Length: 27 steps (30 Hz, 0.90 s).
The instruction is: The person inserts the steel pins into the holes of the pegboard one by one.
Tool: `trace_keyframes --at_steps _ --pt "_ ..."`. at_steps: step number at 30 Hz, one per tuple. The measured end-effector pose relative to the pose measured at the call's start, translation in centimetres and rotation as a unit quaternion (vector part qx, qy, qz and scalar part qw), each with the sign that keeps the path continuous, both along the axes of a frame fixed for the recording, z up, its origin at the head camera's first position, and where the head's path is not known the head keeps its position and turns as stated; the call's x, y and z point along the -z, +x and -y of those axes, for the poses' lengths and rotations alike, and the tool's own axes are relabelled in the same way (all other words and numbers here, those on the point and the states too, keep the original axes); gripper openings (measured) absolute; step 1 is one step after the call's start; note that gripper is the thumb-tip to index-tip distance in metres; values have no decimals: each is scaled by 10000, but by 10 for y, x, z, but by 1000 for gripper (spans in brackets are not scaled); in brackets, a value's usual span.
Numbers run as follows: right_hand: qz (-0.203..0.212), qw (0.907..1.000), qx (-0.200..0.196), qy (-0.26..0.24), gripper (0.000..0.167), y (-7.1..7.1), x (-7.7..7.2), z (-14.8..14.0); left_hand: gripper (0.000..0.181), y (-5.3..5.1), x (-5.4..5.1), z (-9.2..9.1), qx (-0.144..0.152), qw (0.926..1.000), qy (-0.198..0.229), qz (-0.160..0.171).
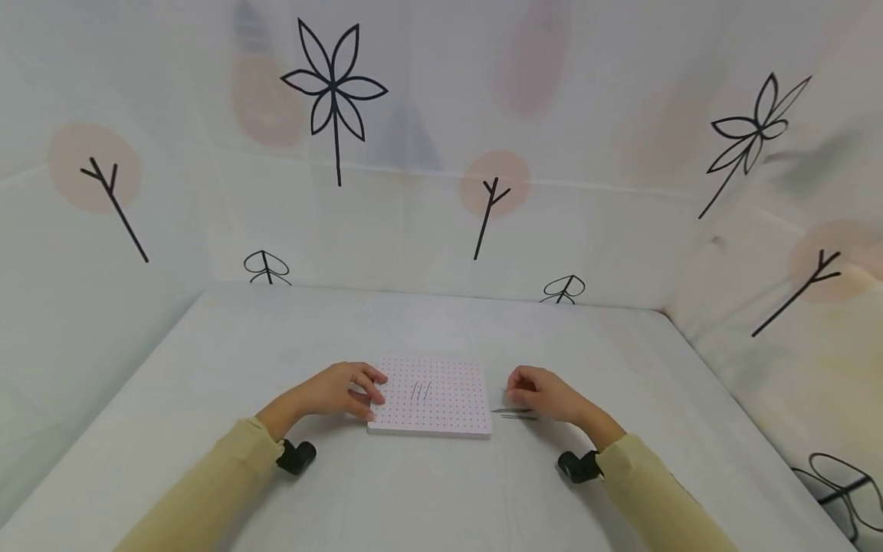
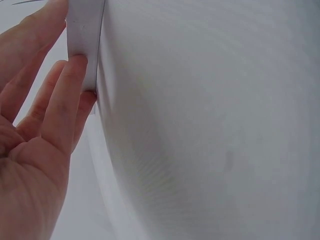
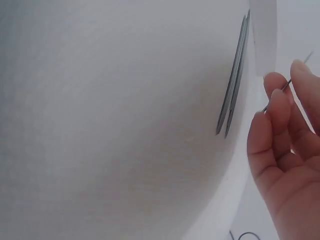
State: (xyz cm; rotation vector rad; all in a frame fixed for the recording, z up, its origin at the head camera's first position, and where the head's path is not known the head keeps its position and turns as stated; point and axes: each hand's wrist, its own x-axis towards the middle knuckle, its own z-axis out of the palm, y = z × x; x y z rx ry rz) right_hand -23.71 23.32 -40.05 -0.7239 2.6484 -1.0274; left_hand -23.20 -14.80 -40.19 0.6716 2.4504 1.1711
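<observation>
A flat white board point(image 1: 455, 399) dotted with rows of small holes lies on the table. Several thin metal needles point(image 1: 426, 391) stand in its left half. My left hand point(image 1: 338, 391) rests at the board's left edge, with fingertips point(image 2: 77, 67) touching the side wall. To the right of the board, my right hand point(image 1: 548, 393) pinches a thin needle point(image 3: 286, 85) between thumb and fingers, above the table. More needles point(image 3: 232, 80) lie loose on the table just beside the board, below that hand.
White cloth covers the table point(image 1: 428, 491). Behind it and at both sides hang pale cloth walls point(image 1: 414, 230) printed with black plant drawings. A black wrist camera point(image 1: 298, 458) sits at the left cuff, another camera point(image 1: 578, 466) at the right.
</observation>
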Motion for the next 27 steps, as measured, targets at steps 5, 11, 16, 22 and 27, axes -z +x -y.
trace_keyframes --at_steps 5,11,16,22,27 --pt "-168 9996 142 -196 6 2 -5 4 18 1 -2 0 -8 10000 40 64" --pt "-148 9988 307 -339 9 4 -7 10 17 1 -3 -1 -27 9999 92 115" --pt "-213 9974 365 -591 9 5 -10 17 17 1 -2 -1 -20 9999 99 110" --pt "-315 9962 294 -758 7 6 -11 23 18 1 -2 0 13 9996 217 155" --pt "-381 9952 174 -883 7 5 -10 30 19 1 -1 1 41 9994 311 177"
